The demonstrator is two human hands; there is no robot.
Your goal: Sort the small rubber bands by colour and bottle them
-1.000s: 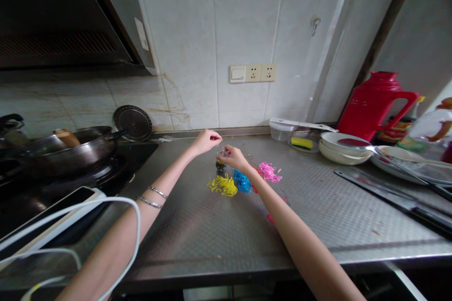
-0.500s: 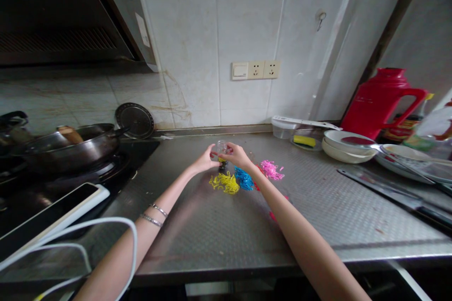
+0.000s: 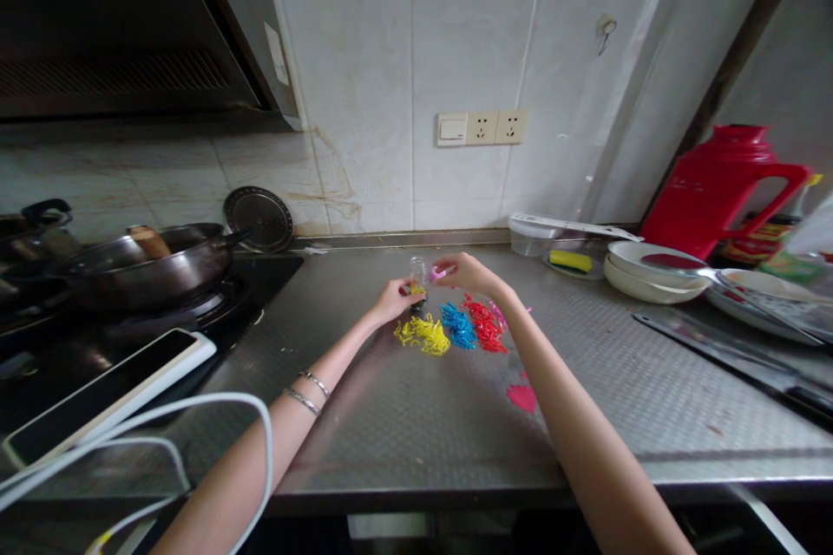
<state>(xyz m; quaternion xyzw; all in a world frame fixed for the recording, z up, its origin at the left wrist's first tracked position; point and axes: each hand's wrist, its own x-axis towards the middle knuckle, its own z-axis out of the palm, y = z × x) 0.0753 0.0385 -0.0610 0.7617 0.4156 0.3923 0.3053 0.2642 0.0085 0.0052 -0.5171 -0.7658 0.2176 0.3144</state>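
A small clear jar point(image 3: 417, 272) stands on the steel counter point(image 3: 403, 416) behind little heaps of coloured bands. My left hand point(image 3: 394, 299) is closed around the jar's base. My right hand point(image 3: 463, 271) hovers just right of the jar's mouth, pinching a pink band point(image 3: 438, 273). In front of the hands lie a yellow heap point(image 3: 424, 335), a blue heap point(image 3: 458, 325) and a red heap point(image 3: 485, 324). A pink heap point(image 3: 500, 312) is mostly hidden behind my right wrist. A pink scrap point(image 3: 521, 397) lies nearer me beside my right forearm.
A wok point(image 3: 147, 258) sits on the stove at left, with a phone point(image 3: 104, 395) and white cable point(image 3: 195, 412) near the front edge. At right stand a red thermos jug point(image 3: 719, 191), stacked bowls point(image 3: 647, 269), a sponge point(image 3: 569, 260) and a long knife point(image 3: 735, 360).
My left hand came down from above the jar to grip its base. My right hand let go of the jar and now pinches a pink band beside its mouth.
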